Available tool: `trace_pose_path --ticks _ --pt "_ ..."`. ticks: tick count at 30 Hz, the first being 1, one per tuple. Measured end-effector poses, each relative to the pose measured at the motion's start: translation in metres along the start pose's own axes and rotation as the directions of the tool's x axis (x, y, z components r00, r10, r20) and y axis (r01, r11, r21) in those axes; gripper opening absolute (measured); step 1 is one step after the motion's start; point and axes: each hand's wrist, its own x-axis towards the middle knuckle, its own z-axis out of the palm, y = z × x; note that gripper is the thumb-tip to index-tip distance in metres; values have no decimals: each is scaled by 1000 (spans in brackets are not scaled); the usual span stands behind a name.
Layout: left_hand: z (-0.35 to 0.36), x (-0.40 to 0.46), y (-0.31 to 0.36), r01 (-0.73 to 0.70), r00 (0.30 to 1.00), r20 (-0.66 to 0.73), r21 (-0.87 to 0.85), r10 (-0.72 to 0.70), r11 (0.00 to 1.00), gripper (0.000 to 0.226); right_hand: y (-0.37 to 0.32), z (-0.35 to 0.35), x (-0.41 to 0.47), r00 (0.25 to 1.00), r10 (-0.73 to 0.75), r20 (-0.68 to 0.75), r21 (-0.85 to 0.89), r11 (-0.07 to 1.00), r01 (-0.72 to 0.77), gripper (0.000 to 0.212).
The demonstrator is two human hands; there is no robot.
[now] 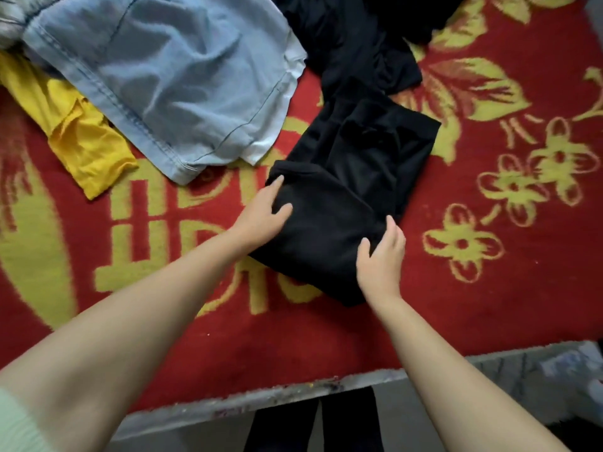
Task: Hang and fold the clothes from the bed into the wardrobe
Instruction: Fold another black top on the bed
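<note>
folded garment: on the bed, centre, near the front edge
left hand: on the folded garment's left side
right hand: on its right near corner
second dark garment: behind the folded one, touching it
denim piece: rear left, left of the dark garments
thin top: far left, partly under the denim piece
floor: in front of the bed

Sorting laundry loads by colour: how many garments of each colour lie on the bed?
Black: 2, the folded garment under both hands and a crumpled one behind it
Light blue denim: 1
Yellow: 1
Total: 4
</note>
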Motion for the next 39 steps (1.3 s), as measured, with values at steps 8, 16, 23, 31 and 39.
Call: trace_pose_path --ticks 8,16,23,31,39 --pt "13 -20 -79 -446 883 469 808 38 384 108 19 41 -32 816 -86 572 -638 579 508 111" --pt "25 -6 -61 -441 887 461 859 -20 261 94 3 40 -12 771 44 635 -640 589 494 88" --pt "24 -65 11 -425 460 776 620 -432 660 70 -19 -58 -13 259 252 932 -360 711 604 70" --pt "-34 -11 53 260 593 756 147 -278 954 24 -7 -127 67 465 124 876 -213 966 144 38" --pt "32 57 15 506 854 -11 -223 -521 833 29 27 -52 122 962 119 245 -97 990 -98 50"
